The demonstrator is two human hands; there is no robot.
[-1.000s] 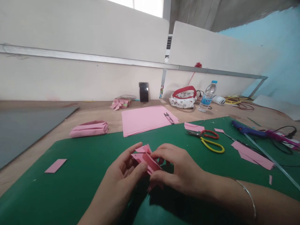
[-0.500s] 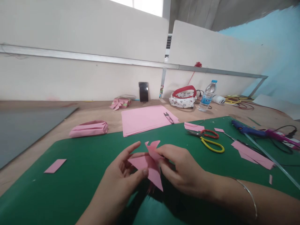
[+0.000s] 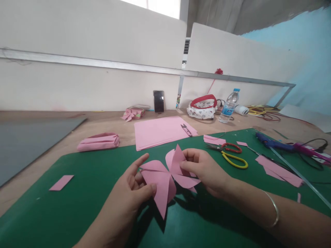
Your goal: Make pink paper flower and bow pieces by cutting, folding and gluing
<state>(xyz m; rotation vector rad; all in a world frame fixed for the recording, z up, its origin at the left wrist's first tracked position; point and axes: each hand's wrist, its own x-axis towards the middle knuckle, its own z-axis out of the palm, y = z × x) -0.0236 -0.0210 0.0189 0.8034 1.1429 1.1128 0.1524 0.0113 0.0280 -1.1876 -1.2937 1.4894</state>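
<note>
A pink folded-paper flower [image 3: 161, 186] with pointed petals is held just above the green mat, between both hands. My left hand [image 3: 134, 186] grips its left petals, thumb on top and index finger stretched out. On the other side my right hand [image 3: 204, 168] pinches an upright petal between thumb and fingers. The petals fan out from a middle point; whether they are one piece or two pressed together I cannot tell. The fingers beneath the paper are partly hidden.
Scissors [image 3: 227, 153], pink strips [image 3: 280, 170] and a glue gun [image 3: 274, 143] lie right on the green mat [image 3: 93, 213]. A pink slip [image 3: 61, 183] lies left. Behind are pink sheets [image 3: 157, 132] with thread snips [image 3: 186, 130], a folded pink bundle [image 3: 98, 142], a phone [image 3: 158, 101] and a bottle [image 3: 229, 106].
The bunched petals have spread apart into a wider flower shape. My right hand has moved slightly up and right, turning its part of the paper; my left hand keeps its grip.
</note>
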